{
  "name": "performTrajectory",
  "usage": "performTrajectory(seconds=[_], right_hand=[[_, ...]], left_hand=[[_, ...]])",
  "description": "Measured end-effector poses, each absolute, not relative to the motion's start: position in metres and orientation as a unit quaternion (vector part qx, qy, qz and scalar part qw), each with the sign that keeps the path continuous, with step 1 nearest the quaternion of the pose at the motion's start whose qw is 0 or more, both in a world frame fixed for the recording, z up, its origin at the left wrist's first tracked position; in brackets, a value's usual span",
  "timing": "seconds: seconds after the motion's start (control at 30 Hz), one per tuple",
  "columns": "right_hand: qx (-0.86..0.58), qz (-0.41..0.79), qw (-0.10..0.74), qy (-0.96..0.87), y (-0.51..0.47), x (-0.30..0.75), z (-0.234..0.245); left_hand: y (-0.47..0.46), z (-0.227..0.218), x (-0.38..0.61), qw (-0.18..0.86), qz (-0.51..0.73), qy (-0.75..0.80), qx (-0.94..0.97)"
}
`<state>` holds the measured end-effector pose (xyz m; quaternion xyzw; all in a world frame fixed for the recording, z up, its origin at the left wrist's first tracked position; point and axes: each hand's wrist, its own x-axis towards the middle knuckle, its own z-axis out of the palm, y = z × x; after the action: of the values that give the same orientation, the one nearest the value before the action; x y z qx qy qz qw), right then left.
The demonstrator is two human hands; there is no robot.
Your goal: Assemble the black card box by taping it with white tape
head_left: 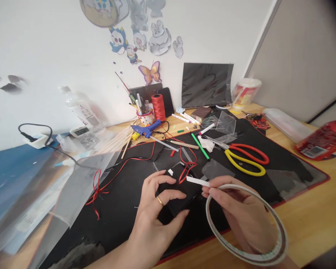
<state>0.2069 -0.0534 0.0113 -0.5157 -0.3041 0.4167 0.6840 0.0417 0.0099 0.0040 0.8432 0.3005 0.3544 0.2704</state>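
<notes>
White wall (pixel 50 48) with character cut-outs (pixel 119 39) stands behind a wooden bench (pixel 310 215) bearing a black mat with red edging (pixel 114 209). Right hand (pixel 245 211) grips a narrow roll of white tape (pixel 283 239), its free end pinched between thumb and fingers and pointing toward the left hand. Left hand (pixel 154 213), wearing a gold-coloured ring (pixel 159 201), is unclosed, fingers curved above a flat black rectangular object (pixel 175 205); contact cannot be determined. Red-and-yellow-handled scissors (pixel 230 150) lie beyond the right hand. Farther back: a blue glue gun (pixel 148 129) and a red thread spool (pixel 158 107).
</notes>
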Motion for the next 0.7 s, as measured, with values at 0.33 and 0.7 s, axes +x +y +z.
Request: performTrajectory(seconds=[0.33, 0.7], right_hand=[[-0.488, 0.427, 0.711, -0.273, -0.050, 0.200, 0.007], [-0.537, 0.341, 0.700, -0.325, -0.065, 0.199, 0.001]], left_hand=[[0.010, -0.002, 0.043, 0.325, 0.375, 0.299, 0.815], [0.010, -0.004, 0.045, 0.336, 0.379, 0.304, 0.807]])
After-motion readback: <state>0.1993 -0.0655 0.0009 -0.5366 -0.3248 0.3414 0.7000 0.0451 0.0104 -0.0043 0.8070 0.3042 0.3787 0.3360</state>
